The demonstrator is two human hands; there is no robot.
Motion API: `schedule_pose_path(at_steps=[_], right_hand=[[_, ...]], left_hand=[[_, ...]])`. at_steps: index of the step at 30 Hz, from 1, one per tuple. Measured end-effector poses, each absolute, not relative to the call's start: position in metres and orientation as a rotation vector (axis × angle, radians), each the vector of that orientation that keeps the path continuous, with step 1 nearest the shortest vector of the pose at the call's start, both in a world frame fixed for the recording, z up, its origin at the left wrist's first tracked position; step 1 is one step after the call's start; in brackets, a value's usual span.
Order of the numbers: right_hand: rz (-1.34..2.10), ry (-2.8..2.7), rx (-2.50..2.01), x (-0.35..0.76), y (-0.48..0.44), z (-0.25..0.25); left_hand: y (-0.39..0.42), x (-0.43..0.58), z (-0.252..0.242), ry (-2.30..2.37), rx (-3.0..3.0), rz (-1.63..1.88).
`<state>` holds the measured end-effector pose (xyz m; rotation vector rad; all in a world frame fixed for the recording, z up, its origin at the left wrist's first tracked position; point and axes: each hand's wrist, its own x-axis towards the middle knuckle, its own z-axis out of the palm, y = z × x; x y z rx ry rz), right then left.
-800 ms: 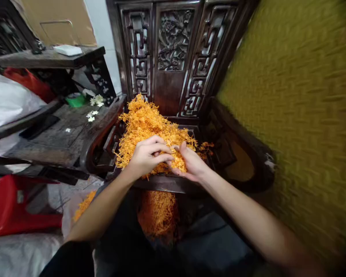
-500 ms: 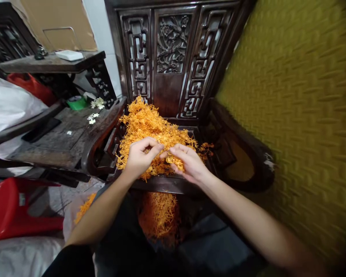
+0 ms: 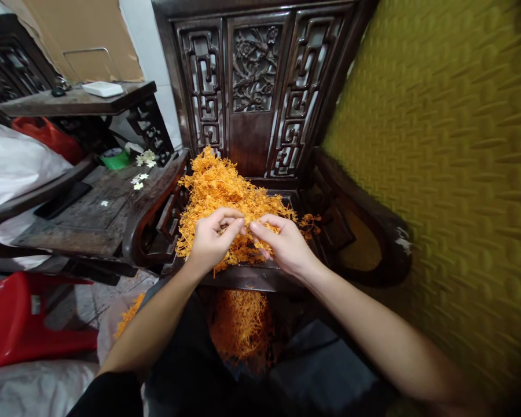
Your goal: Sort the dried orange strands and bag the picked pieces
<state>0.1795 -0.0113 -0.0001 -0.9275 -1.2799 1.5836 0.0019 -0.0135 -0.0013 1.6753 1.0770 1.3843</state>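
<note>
A heap of thin orange strands (image 3: 219,188) lies on the seat of a dark carved wooden chair (image 3: 254,87). My left hand (image 3: 211,240) rests at the heap's near edge, its fingers curled and pinching some strands. My right hand (image 3: 286,243) is just beside it, fingertips almost touching the left ones, also closed on a small tuft of the strands. More orange strands (image 3: 238,318) hang in a bag below the seat's front edge, between my arms.
A dark low table (image 3: 91,202) with small white flowers (image 3: 139,179) and a green tape roll (image 3: 115,157) stands to the left. A red plastic stool (image 3: 21,318) sits lower left. A yellow-green textured panel (image 3: 451,174) fills the right side.
My right hand has turned from palm up to palm down over the strands. Both hands' fingertips have drawn together at the heap's near edge. The view has shifted slightly.
</note>
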Motion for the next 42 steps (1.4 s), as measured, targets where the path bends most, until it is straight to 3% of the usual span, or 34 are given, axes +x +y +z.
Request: schedule_pose_path(at_steps=[6,11,15,18,27,32,37,42], right_hand=[[1.271,-1.418,-1.024,0.177,-0.014,0.004],[1.092,-1.229,-1.059,0.197,-0.010,0.006],[0.938,-1.521,-0.954,0.198,-0.012,0.012],[0.800,-1.663,-0.877,0.191,-0.015,0.016],[0.796,-1.639,-0.932,0.183,-0.023,0.024],[0.476,-1.715,-1.015,0.192,-0.022,0.027],[0.146,-1.392,-1.239,0.242,0.006,0.022],[0.300,-1.402,-1.131,0.252,0.000,0.019]], left_hand=[[-0.004,-0.008,-0.002,1.377,2.140,1.656],[0.018,-0.034,0.008,1.499,1.598,1.942],[0.010,-0.010,0.007,0.872,1.239,1.464],[-0.004,0.013,0.007,0.651,1.106,1.266],[-0.009,0.029,0.005,0.734,1.200,1.444],[-0.023,0.026,0.013,0.819,1.410,1.561],[-0.059,-0.010,0.065,0.680,1.189,1.708],[-0.123,0.001,0.065,0.603,1.073,1.554]])
